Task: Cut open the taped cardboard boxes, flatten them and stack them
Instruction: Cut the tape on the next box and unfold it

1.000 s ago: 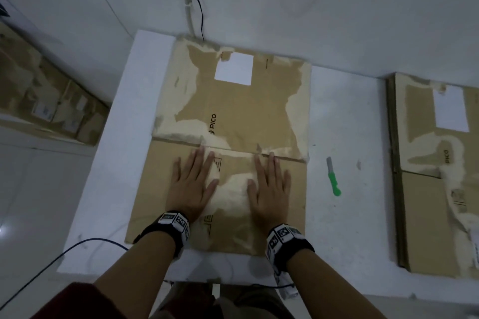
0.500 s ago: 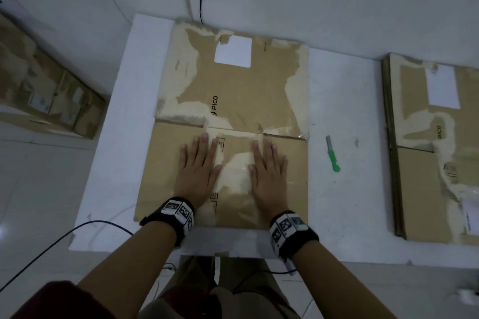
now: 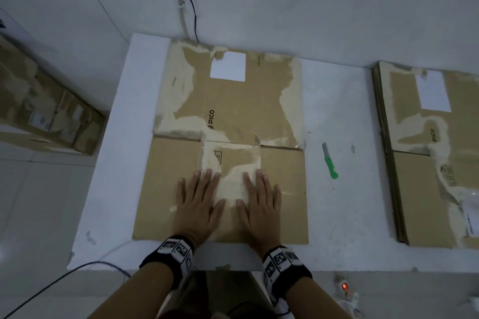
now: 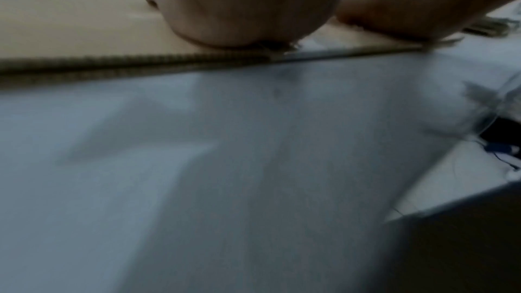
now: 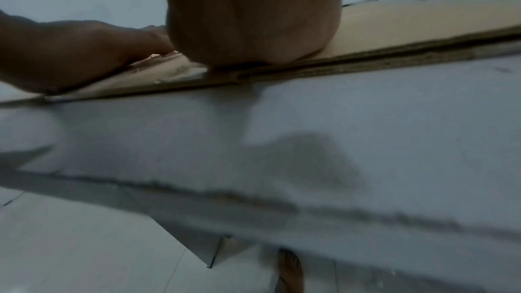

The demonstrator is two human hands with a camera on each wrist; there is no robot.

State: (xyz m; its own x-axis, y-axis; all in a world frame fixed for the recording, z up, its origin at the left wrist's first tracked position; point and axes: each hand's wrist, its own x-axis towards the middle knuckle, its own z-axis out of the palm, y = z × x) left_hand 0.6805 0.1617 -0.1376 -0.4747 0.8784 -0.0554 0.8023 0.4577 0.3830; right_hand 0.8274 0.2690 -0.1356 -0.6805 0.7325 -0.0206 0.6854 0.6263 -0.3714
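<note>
Hiding fingers: wrist-view left hand (image 4: 248, 6)

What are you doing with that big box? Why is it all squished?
A person is flattening cardboard boxes. Both hands, the left hand and the right hand, lie flat with straight fingers, pressing on the flattened box on the white table. A green-handled knife lies untouched on the table to the right. Further right sits a stack of flattened boxes.
</note>
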